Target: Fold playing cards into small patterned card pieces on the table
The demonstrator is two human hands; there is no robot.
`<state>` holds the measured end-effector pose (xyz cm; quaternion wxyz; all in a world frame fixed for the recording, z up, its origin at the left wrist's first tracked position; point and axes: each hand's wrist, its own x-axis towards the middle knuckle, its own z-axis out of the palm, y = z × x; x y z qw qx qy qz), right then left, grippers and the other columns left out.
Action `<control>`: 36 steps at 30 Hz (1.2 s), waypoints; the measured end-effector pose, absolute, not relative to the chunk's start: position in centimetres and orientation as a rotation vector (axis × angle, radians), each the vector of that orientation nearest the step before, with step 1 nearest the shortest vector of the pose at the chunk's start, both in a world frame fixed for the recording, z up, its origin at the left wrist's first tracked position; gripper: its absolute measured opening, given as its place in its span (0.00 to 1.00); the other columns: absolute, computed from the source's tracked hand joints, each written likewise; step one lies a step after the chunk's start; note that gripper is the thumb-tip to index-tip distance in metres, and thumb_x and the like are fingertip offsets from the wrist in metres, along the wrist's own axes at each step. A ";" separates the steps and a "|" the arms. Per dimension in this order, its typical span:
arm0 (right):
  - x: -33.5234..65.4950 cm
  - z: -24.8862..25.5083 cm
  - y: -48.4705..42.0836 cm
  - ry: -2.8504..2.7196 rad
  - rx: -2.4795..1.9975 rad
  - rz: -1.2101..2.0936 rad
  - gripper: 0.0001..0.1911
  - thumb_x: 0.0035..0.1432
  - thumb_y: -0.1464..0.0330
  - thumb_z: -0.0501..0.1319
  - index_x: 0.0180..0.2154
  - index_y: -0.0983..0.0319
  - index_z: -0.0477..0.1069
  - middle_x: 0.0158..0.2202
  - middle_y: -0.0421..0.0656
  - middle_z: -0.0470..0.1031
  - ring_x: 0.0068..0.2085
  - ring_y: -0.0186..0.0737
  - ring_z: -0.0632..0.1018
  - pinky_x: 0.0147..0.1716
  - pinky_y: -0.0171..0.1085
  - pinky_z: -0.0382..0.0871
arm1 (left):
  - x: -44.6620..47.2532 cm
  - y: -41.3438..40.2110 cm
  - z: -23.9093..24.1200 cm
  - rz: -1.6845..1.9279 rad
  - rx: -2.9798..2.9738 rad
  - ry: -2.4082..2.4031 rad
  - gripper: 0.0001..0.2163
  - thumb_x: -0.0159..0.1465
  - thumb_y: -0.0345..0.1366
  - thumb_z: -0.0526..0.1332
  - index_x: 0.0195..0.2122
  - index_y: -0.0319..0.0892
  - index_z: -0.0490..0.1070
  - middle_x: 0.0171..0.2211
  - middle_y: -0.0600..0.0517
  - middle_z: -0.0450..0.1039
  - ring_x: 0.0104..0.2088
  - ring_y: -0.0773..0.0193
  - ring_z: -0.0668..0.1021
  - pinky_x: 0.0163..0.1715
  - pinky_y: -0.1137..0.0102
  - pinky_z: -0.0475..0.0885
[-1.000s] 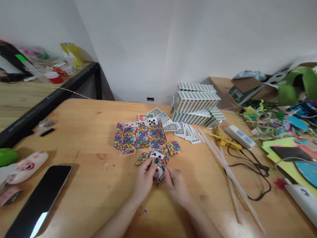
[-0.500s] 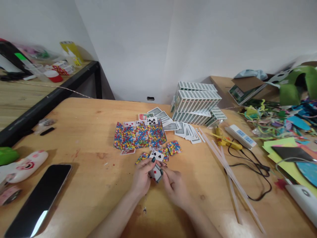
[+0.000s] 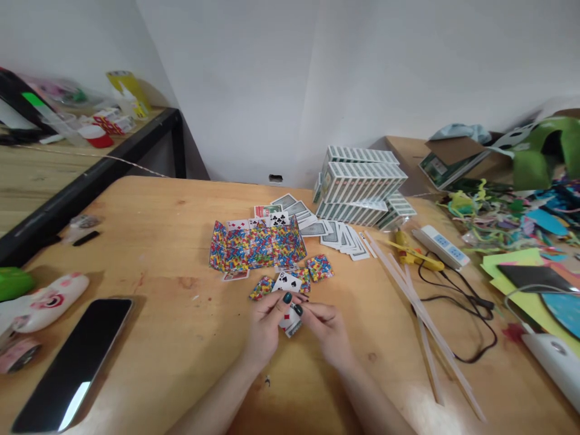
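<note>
Brown wood makes the bench (image 3: 172, 350), and some playing cards (image 3: 290, 282) are held over its middle. One shows a black six, another a red diamond. The left hand (image 3: 264, 329) has its grip closed on them, and the right hand (image 3: 330, 338) pinches their right side. Just past them lie small bright squares (image 3: 320, 267), then a bright folded wall (image 3: 259, 249) near striped boxes (image 3: 366, 183).
</note>
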<state>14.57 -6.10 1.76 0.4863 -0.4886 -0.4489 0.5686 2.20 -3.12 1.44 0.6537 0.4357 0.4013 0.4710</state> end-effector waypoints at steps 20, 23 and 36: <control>13.1 1.8 -6.3 -0.978 -1.312 1.293 0.17 0.53 0.62 0.56 0.18 0.65 0.70 0.18 0.37 0.62 0.22 0.31 0.63 0.23 0.30 0.59 | 2.2 -3.5 1.2 1.228 1.775 1.145 0.10 0.61 0.31 0.53 0.31 0.40 0.74 0.29 0.49 0.76 0.31 0.65 0.77 0.33 0.72 0.71; 12.9 2.0 -6.5 -0.983 -1.339 1.237 0.14 0.52 0.65 0.55 0.22 0.65 0.74 0.19 0.39 0.67 0.23 0.32 0.65 0.23 0.30 0.61 | 2.3 -3.5 1.3 1.230 1.778 1.166 0.10 0.61 0.31 0.53 0.29 0.40 0.73 0.27 0.50 0.75 0.29 0.65 0.76 0.30 0.73 0.70; 13.1 1.5 -7.1 -1.165 -1.280 1.190 0.18 0.52 0.74 0.51 0.39 0.60 0.75 0.30 0.40 0.76 0.33 0.38 0.74 0.35 0.34 0.69 | 1.7 -3.1 1.1 1.143 1.608 1.274 0.10 0.61 0.32 0.53 0.31 0.40 0.75 0.29 0.51 0.76 0.28 0.66 0.76 0.29 0.74 0.70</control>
